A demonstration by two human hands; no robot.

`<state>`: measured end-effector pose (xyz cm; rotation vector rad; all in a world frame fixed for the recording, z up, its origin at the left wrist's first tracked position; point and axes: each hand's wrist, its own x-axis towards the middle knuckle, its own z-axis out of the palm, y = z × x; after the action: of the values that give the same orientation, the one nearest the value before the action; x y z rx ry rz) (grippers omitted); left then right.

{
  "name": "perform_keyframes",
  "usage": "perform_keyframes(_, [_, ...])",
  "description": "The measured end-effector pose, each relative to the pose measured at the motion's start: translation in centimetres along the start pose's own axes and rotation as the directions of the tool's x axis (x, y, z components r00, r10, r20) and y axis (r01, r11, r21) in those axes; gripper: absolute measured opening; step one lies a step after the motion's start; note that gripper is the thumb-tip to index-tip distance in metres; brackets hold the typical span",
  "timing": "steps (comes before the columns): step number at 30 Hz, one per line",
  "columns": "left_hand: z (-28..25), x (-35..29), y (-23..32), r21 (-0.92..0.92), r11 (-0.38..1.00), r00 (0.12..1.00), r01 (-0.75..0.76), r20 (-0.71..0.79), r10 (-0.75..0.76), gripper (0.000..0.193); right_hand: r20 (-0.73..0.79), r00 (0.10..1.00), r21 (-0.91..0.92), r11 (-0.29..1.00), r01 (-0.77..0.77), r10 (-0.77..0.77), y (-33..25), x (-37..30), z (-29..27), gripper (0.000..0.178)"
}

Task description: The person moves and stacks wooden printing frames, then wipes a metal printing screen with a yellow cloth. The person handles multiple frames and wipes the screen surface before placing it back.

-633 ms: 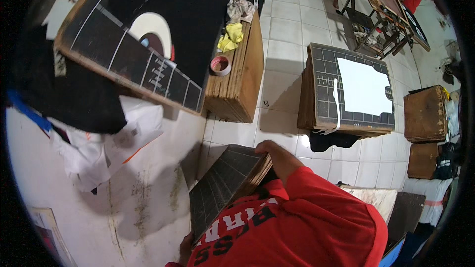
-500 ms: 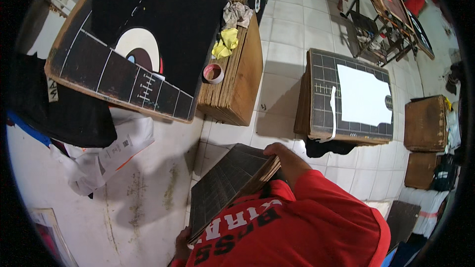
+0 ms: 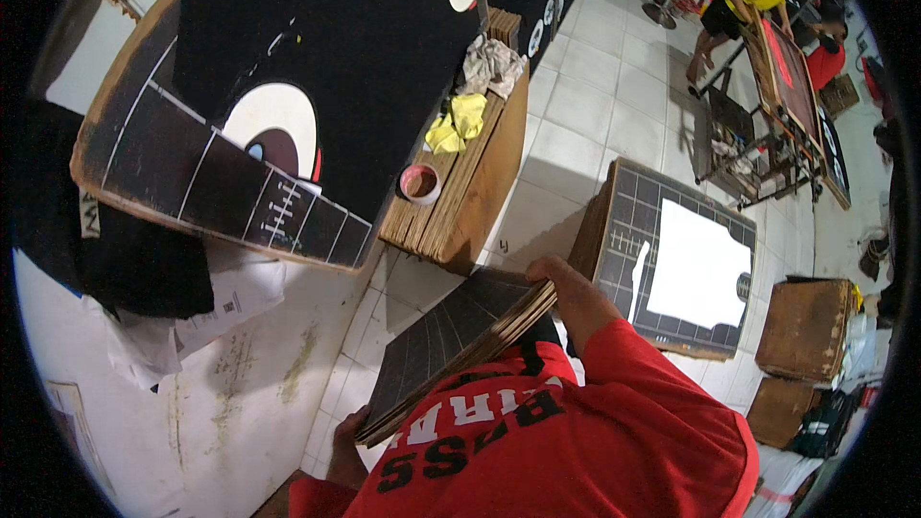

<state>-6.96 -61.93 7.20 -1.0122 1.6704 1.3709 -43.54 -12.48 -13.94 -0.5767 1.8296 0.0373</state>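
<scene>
1. Clasping the far corner of a board stack [image 3: 446, 338], the right hand [image 3: 556, 274] is closed around its rough, layered edge.
2. The left hand [image 3: 347, 434] grips the near corner, fingers partly hidden.
3. The stack's dark, line-ruled top tilts before the wrinkled red shirt [image 3: 633, 422].
4. Ahead, a flat white cutout [image 3: 705, 264] lies on a gridded pile [image 3: 624, 214].

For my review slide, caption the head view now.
Left hand and right hand hold a stack of dark gridded boards; a white piece lies on another stack.
</scene>
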Motion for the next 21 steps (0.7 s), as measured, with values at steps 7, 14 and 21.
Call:
perform_keyframes(7, [5.9,0.4,7.3,-0.100,0.994,0.999,0.034,-0.006,-0.034,0.058,-0.040,0.996,-0.031,0.996,0.081,-0.082,6.7,3.4,-8.6,0.040])
perform_keyframes(14, [19.6,-1.4,14.0,-0.295,0.953,0.986,0.071,-0.123,-0.112,0.053,0.016,0.974,-0.142,0.964,0.225,-0.225,16.6,6.7,-17.1,0.029])
perform_keyframes(21, [28.4,4.6,18.1,-0.517,0.850,0.975,0.103,-0.119,-0.190,0.048,-0.026,0.955,-0.346,0.899,0.270,-0.297,27.9,9.9,-24.7,0.020])
